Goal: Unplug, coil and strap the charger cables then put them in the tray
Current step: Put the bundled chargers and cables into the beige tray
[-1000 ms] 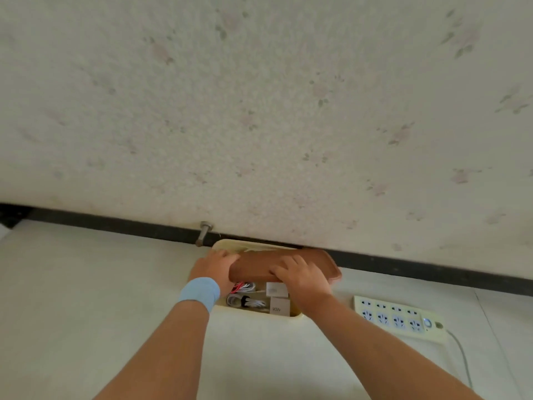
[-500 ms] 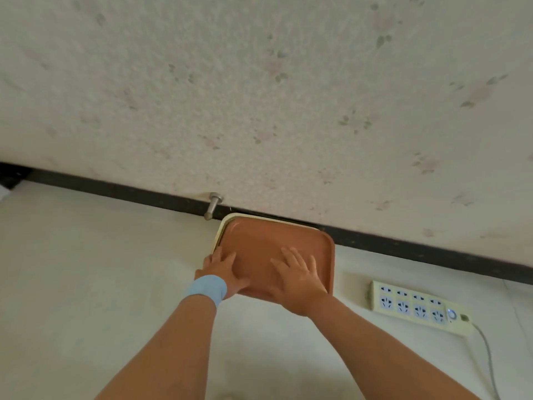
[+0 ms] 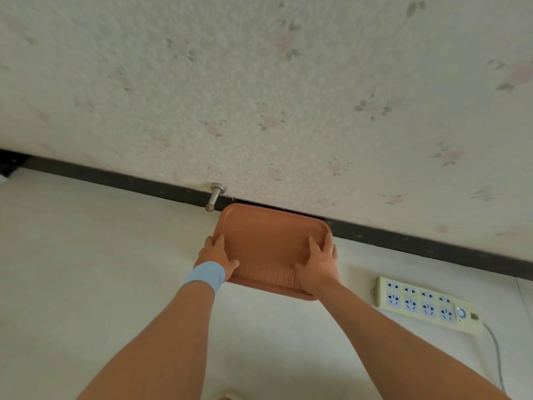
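Left hand (image 3: 217,255) flat along the left edge of the brown lid (image 3: 268,243), fingers straight and pointing at the wall, thumb stretched out across the top, nothing gripped. Pale blue wristband (image 3: 206,275) on that wrist. Right hand (image 3: 317,265) same deal on the near right part of the lid: palm down, fingers spread and straight, tips up by the right edge, just pressing, not holding anything.

Lid lying flat on the cream floor (image 3: 86,284), far edge pushed right up to the dark baseboard (image 3: 115,180), ribbed strip along the near edge between the two hands. Tray and cables not visible from this angle, so no telling about anything underneath tbh.

Little metal doorstop peg (image 3: 215,196) sticking out of the baseboard just beside the lid's far left corner, really close, can't say if touching. Cream power strip (image 3: 427,306) with blue sockets on the floor to the right of the lid, near but apart, grey cord (image 3: 496,350) trailing off toward the near right. Floral wallpaper (image 3: 259,82) above the baseboard, filling the whole far side.
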Demonstrator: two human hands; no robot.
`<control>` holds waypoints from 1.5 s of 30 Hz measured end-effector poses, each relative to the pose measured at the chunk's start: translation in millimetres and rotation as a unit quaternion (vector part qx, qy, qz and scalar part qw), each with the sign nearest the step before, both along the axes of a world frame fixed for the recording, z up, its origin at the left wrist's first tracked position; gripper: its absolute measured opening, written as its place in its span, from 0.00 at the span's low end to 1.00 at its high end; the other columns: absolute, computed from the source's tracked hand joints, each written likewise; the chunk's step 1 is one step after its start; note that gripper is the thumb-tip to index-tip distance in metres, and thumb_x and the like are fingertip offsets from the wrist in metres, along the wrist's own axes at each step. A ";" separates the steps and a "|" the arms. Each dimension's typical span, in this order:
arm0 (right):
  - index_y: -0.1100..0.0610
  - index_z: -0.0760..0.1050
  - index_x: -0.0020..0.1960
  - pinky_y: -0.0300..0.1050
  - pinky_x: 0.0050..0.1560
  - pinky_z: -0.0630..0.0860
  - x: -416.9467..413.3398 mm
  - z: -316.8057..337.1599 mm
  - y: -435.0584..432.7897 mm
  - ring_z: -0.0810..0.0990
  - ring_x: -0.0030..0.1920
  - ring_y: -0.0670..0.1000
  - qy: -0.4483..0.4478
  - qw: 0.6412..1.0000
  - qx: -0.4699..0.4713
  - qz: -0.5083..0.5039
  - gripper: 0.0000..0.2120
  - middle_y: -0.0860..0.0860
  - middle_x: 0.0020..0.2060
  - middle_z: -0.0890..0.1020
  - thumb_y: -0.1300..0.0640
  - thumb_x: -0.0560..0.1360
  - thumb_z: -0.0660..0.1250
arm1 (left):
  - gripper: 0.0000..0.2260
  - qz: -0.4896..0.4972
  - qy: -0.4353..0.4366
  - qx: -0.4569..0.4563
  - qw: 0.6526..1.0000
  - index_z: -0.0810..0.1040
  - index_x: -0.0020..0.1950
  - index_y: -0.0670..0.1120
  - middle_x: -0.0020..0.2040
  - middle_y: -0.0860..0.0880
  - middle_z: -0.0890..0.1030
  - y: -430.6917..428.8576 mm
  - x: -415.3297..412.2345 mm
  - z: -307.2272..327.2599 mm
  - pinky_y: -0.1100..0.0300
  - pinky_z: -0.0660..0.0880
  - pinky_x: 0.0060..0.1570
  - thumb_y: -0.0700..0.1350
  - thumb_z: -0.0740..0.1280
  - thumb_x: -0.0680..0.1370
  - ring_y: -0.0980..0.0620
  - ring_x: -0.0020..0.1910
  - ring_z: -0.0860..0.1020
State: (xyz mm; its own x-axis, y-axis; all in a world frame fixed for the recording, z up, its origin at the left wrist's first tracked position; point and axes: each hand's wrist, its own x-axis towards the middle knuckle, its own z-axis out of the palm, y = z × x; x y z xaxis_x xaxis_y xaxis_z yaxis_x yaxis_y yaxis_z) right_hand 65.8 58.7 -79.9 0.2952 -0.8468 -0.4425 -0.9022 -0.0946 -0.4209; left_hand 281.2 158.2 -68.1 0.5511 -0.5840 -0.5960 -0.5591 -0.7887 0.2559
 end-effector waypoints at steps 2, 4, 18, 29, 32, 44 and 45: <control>0.49 0.49 0.82 0.53 0.75 0.64 -4.8 -3.3 0.1 0.39 0.81 0.58 0.017 1.000 0.006 0.022 0.38 0.52 0.80 0.34 0.50 0.80 0.66 | 0.37 0.012 0.002 -0.009 1.000 0.53 0.80 0.49 0.77 0.45 0.58 0.1 2.2 0.5 0.47 0.69 0.68 0.54 0.69 0.77 0.41 0.71 0.67; 0.49 0.48 0.83 0.54 0.78 0.59 -11.4 -6.1 -0.1 0.39 0.81 0.57 0.037 0.998 -0.007 0.041 0.38 0.53 0.80 0.34 0.46 0.80 0.64 | 0.33 0.026 -0.005 -0.021 0.999 0.59 0.78 0.50 0.71 0.44 0.65 2.0 -0.8 2.8 0.48 0.73 0.63 0.55 0.68 0.77 0.41 0.66 0.72; 0.54 0.52 0.82 0.64 0.78 0.54 -40.7 -47.3 22.1 0.46 0.81 0.62 0.101 0.965 -0.181 0.160 0.38 0.61 0.81 0.48 0.32 0.79 0.44 | 0.34 -0.187 -0.199 -0.093 0.957 0.60 0.79 0.48 0.79 0.41 0.59 18.6 -47.5 -50.5 0.45 0.50 0.75 0.64 0.43 0.78 0.41 0.78 0.57; 0.54 0.72 0.68 0.67 0.77 0.53 -35.4 -37.5 -14.5 0.54 0.80 0.65 0.115 0.948 -0.178 0.237 0.44 0.63 0.79 0.59 0.22 0.69 0.49 | 0.34 -0.249 -0.198 -0.076 0.945 0.62 0.73 0.55 0.76 0.47 0.57 -13.1 -25.3 -25.0 0.50 0.54 0.72 0.69 0.63 0.72 0.45 0.74 0.56; 0.48 0.51 0.81 0.66 0.78 0.46 -23.3 -17.8 -35.9 0.40 0.81 0.59 0.127 0.947 -0.119 0.269 0.53 0.58 0.81 0.43 0.21 0.65 0.58 | 0.49 -0.308 -0.199 -0.044 0.929 0.49 0.79 0.54 0.79 0.44 0.44 -43.9 -19.6 -9.3 0.48 0.48 0.76 0.68 0.71 0.67 0.42 0.78 0.46; 0.45 0.29 0.79 0.65 0.78 0.38 -8.3 -4.7 -42.0 0.26 0.77 0.60 0.189 0.946 -0.053 0.258 0.73 0.59 0.77 0.27 0.23 0.54 0.74 | 0.66 -0.328 -0.131 0.037 0.935 0.34 0.79 0.55 0.80 0.48 0.35 -68.8 -20.8 -7.8 0.42 0.42 0.76 0.63 0.80 0.59 0.45 0.79 0.36; 0.46 0.29 0.80 0.64 0.78 0.38 -8.1 -4.6 -42.0 0.27 0.78 0.59 0.186 0.948 -0.050 0.254 0.74 0.59 0.77 0.27 0.23 0.53 0.74 | 0.66 -0.322 -0.128 0.030 0.937 0.34 0.79 0.54 0.80 0.50 0.35 -67.2 -18.6 -9.6 0.42 0.41 0.76 0.64 0.79 0.59 0.47 0.79 0.36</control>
